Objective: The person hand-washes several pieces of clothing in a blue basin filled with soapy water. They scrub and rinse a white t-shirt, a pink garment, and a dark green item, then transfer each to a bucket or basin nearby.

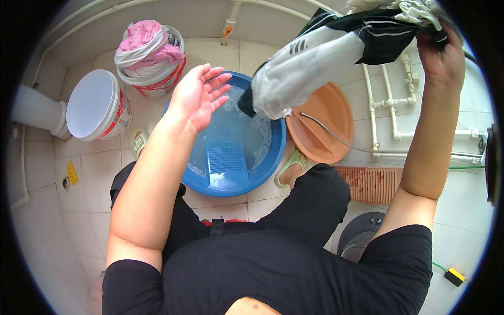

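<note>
My right hand (443, 55), raised at the upper right, grips a wet white and black garment (311, 63) with dark stripes. The cloth hangs slanting down to the left, its lower end over the right rim of a blue plastic washtub (232, 191). Cloudy, foamy water (240, 122) fills the tub, and a ribbed washboard part (225, 157) shows at its near side. My left hand (204, 96) is over the tub's left edge, palm up, fingers apart, holding nothing. To the right of the blue tub lies an orange basin (334, 106) with a metal-sheathed hose (327, 128) over it.
At the left stand a white bucket (92, 104) and another bucket (157, 84) heaped with pink and white cloth (145, 49). A reddish washboard (366, 184) lies beside my right knee. White pipes (388, 103) run along the right. A dark round basin (354, 232) is at the lower right.
</note>
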`<state>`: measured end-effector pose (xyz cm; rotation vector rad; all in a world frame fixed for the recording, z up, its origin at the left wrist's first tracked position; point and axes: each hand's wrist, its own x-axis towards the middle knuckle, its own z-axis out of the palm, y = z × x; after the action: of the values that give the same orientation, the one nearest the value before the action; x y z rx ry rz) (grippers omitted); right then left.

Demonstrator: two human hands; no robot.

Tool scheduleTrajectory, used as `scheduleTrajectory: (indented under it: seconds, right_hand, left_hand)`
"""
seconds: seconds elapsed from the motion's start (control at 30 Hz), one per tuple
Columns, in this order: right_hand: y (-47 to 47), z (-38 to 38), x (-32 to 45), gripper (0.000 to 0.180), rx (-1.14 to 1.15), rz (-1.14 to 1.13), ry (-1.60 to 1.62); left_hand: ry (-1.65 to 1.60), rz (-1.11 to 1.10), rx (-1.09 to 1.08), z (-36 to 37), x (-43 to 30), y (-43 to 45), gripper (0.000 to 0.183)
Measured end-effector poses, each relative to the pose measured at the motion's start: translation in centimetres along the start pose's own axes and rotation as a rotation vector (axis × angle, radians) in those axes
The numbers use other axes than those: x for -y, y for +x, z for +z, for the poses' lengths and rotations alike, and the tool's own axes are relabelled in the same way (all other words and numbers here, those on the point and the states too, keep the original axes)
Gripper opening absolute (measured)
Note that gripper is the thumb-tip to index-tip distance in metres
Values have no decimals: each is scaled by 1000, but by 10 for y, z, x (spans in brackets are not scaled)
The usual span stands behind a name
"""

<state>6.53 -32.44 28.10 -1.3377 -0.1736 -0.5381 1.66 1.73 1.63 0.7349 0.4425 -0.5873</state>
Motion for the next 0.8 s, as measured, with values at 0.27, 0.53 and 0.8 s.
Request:
scheduleTrajectory:
  seconds: [0.27, 0.53, 0.8]
  right_hand:
    - [-94, 74, -113, 18, 57, 412, -313]
    - [-207, 24, -273, 36, 245, 1053, -478]
    - [-229, -152, -292, 43, 564, 676, -1104]
  left_hand:
    - [-28, 111, -51, -28, -16, -25, 32]
    - [-17, 69, 20, -9, -2, -15, 33]
    - [9, -15, 20, 11, 18, 0, 31]
